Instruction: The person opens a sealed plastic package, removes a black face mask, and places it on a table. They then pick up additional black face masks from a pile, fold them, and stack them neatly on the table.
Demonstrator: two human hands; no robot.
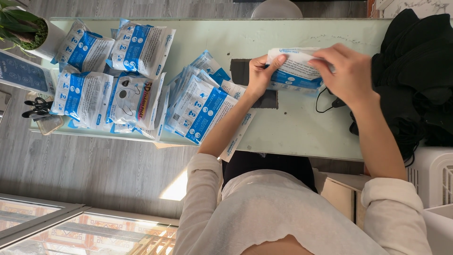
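Both my hands hold one white and blue plastic packet [293, 71] just above the pale green tabletop [292, 127]. My left hand [261, 75] pinches its left end with the thumb on top. My right hand [348, 73] covers its right end with fingers curled over it. A black ear loop [324, 101] hangs below the packet near my right wrist. A dark rectangular patch [241, 71] lies on the table under my hands.
Left of my arm lies a fanned stack of packets [200, 106]. More filled packets [113, 71] cover the far left. A heap of black masks [415, 71] sits at right. A potted plant [28, 30] and scissors [37, 108] stand at the left edge.
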